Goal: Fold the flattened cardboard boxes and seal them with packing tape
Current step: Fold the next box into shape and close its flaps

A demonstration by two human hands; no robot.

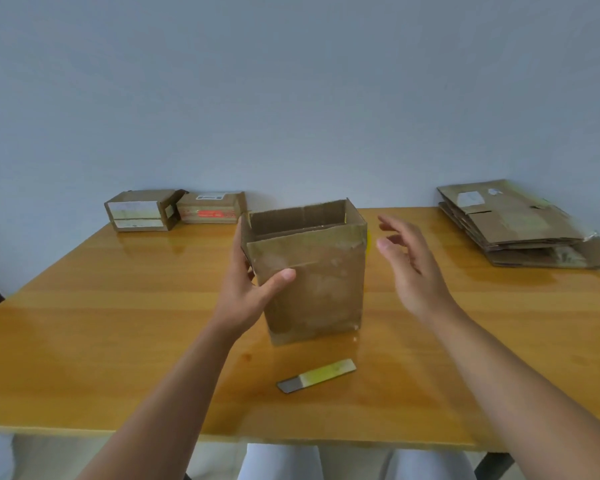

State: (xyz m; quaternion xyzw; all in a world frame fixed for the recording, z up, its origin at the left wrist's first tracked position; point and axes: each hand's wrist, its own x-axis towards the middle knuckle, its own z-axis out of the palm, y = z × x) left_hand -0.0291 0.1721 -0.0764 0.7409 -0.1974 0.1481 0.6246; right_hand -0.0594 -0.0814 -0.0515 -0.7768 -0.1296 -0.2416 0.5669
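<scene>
Box (312, 271) stands upright mid-table (118, 306), top open, flaps up. Your left hand (253, 289) grips its left corner, thumb pressed on the front face, fingers curled round the side. Your right hand (409, 261) hovers just beside the right wall, fingers spread, touching nothing. Risks as I read them: a one-sided grip on a tall box may skew or tip it when you push flaps down. Knife (316, 375) lies near the front edge; a forearm could sweep it off. A yellow thing behind the box can't be identified. Flat stack (520, 226) waits far right.
</scene>
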